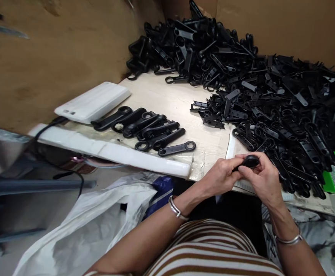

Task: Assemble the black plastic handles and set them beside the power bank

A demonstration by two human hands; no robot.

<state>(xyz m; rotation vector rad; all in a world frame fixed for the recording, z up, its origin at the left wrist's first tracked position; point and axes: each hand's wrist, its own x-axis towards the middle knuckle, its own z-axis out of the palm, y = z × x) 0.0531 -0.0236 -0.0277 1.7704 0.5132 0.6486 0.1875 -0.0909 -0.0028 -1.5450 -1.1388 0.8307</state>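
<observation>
Both hands meet at the table's front edge around one black plastic handle part (250, 161). My left hand (223, 174) pinches its narrow end, which is mostly hidden by the fingers. The rounded end rests between the thumb and fingers of my right hand (263, 176). To the left, several black handles with ring ends (177, 148) lie in a row on the table. Just beyond my hands spreads a heap of loose black parts (271, 99), some of them flat open shells.
A white power bank (94, 101) with a black cable (45, 128) lies at the left. White foam edging (112, 151) runs along the front edge. A green tray (330, 182) of small metal pieces stands at the right. Cardboard walls (285, 28) enclose the back.
</observation>
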